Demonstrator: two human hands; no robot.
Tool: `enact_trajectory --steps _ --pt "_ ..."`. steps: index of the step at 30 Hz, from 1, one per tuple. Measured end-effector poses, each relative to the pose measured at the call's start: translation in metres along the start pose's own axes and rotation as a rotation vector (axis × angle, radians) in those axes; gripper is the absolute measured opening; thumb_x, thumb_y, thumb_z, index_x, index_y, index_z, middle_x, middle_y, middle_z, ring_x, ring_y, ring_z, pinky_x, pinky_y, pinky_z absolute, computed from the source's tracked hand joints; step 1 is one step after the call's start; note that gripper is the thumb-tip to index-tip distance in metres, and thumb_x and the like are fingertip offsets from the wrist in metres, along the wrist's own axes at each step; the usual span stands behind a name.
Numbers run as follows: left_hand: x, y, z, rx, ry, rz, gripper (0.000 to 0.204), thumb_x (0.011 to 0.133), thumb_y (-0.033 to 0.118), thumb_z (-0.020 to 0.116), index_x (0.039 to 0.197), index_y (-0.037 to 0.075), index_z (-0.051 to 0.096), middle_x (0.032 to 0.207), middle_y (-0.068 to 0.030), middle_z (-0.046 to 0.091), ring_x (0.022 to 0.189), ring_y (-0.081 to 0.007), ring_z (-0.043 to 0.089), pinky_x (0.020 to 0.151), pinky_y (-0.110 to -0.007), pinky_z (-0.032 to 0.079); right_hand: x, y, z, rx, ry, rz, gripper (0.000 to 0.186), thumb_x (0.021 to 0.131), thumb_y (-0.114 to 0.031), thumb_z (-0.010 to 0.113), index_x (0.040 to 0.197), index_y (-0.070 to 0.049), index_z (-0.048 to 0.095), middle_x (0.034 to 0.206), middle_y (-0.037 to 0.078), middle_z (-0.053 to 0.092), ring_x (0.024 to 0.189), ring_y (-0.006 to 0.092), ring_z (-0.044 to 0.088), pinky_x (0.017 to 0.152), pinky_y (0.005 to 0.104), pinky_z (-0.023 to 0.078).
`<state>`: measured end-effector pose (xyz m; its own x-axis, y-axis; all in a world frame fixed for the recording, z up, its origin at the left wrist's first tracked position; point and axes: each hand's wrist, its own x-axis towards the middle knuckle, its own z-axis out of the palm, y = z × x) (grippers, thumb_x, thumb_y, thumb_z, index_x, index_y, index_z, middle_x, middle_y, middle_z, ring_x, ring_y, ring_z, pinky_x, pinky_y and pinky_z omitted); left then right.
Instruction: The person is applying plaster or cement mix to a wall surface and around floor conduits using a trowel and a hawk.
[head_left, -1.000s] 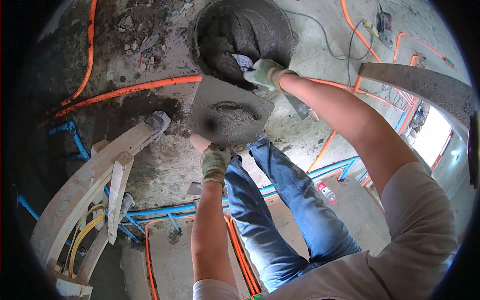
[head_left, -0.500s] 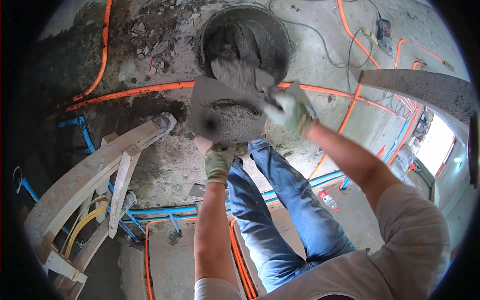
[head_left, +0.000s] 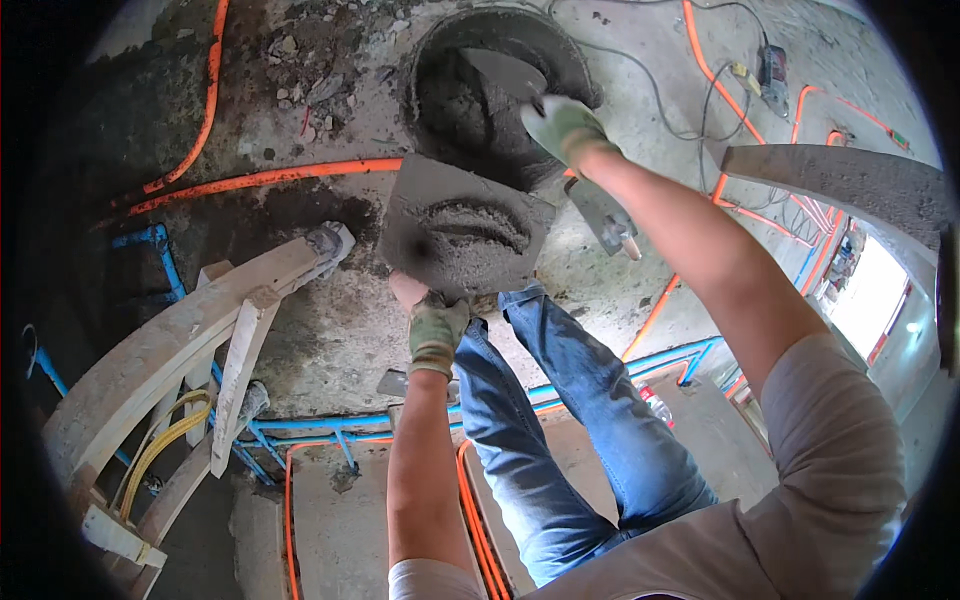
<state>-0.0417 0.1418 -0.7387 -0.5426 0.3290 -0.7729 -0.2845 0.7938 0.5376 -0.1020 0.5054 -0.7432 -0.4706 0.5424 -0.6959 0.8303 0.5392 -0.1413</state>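
My left hand (head_left: pixel 437 325), in a pale green and white glove, grips a square plasterer's hawk (head_left: pixel 405 205) from below at its near edge. Grey mortar (head_left: pixel 475 235) lies on the board, with a curved furrow across it. My gloved right hand (head_left: pixel 562 128) is closed on a trowel (head_left: pixel 508 72), whose handle is mostly hidden by the fingers. The trowel's blade is inside a round, dark bucket (head_left: pixel 585 75), over wet mortar (head_left: pixel 455 105). A second flat trowel (head_left: pixel 600 212) rests on the floor beneath my right forearm.
Orange conduit (head_left: pixel 270 178) crosses the floor beside the bucket. On the left stands a wooden frame (head_left: pixel 180 330) with a yellow cord (head_left: pixel 165 450). Blue pipes (head_left: pixel 300 423) run below. Rubble (head_left: pixel 310 90) lies at far left, a power tool (head_left: pixel 773 75) at far right.
My right hand has carried the trowel from above the hawk up and away into the bucket. The mortar-covered blade now looks barer. My left hand holds the hawk nearly still.
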Motion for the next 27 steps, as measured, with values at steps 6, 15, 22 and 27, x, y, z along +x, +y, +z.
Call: enact_trajectory --steps 6,15,22,27 --pt "-0.016 0.015 -0.017 0.238 -0.077 -0.209 0.037 0.08 0.036 0.059 0.098 0.006 0.07 0.097 -0.0199 0.068 0.095 -0.0395 0.064 0.084 -0.045 0.051 0.01 -0.043 0.071 0.139 0.101 -0.027 0.051 0.08 -0.046 0.051 0.094 -0.002 0.071 0.099 0.025 0.066 0.098 0.0384 0.064 0.087 0.0457 0.049" --pt "-0.044 0.016 -0.024 0.285 -0.036 -0.301 0.038 0.084 0.037 0.061 0.096 0.002 0.068 0.095 -0.0227 0.068 0.099 -0.0383 0.063 0.081 -0.041 0.05 -0.01 -0.02 0.052 1.212 -0.644 0.32 0.033 0.082 -0.041 0.065 0.093 -0.01 0.07 0.084 0.003 0.067 0.063 0.017 0.061 0.058 0.0308 0.05" --pt "-0.052 0.012 -0.046 0.341 0.018 -0.137 0.041 0.08 0.04 0.065 0.1 0.003 0.068 0.103 -0.0185 0.069 0.1 -0.0334 0.066 0.083 -0.04 0.05 -0.103 -0.039 -0.028 1.315 -0.446 0.148 0.03 0.088 -0.032 0.062 0.097 -0.004 0.068 0.09 0.006 0.069 0.07 0.0132 0.061 0.056 0.0282 0.048" --pt "-0.097 0.139 -0.069 0.046 -0.005 -0.101 0.041 0.08 0.037 0.065 0.106 0.005 0.068 0.103 -0.0167 0.07 0.1 -0.033 0.066 0.084 -0.038 0.05 -0.253 -0.005 -0.108 0.951 -0.24 -0.068 0.021 0.089 -0.022 0.064 0.093 -0.002 0.068 0.081 0.004 0.068 0.064 0.0105 0.057 0.056 0.0264 0.045"
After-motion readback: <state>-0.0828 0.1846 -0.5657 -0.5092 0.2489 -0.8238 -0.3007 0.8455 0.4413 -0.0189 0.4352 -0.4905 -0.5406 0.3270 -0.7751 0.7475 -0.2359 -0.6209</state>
